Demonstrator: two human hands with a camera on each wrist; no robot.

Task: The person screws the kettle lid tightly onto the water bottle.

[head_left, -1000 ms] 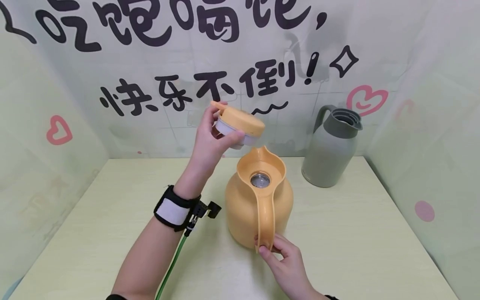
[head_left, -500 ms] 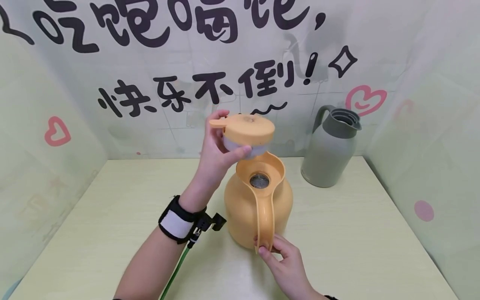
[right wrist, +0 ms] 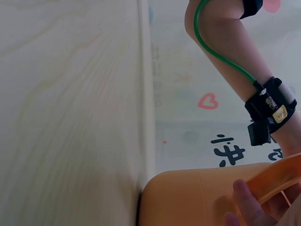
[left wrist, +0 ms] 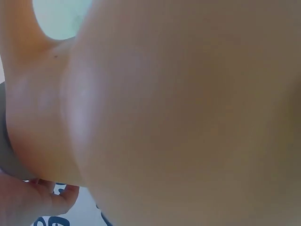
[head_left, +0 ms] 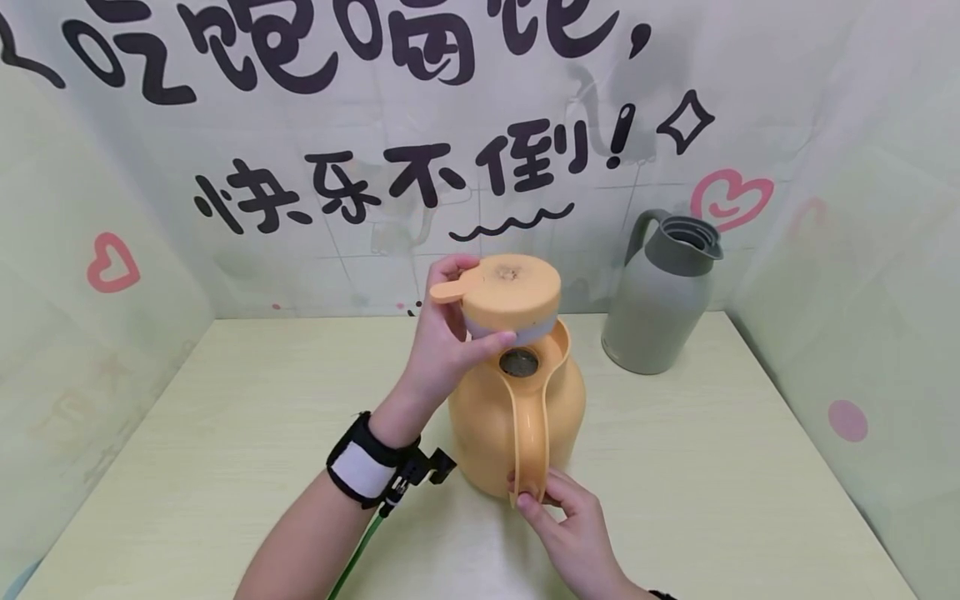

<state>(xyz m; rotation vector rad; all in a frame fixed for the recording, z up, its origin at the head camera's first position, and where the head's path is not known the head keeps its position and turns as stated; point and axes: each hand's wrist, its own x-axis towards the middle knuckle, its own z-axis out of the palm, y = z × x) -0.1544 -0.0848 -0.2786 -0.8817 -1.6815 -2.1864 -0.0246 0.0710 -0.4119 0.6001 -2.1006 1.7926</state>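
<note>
One lid fills our left fingers, the jug's mouth just below at six o'clock; right fingers pinch its handle.

Jug: plain yellow-orange. Lid: yellow-orange, smudged dark on top, pale lilac below. Flask: grey-green, darker above. Table: pale cream, faint wood grain. Wrist strap: black and white. Cable: green. Backdrop: whitish, black lettering, pink hearts.

A black wrist strap with a white patch carries a small black camera and green cable.
</note>
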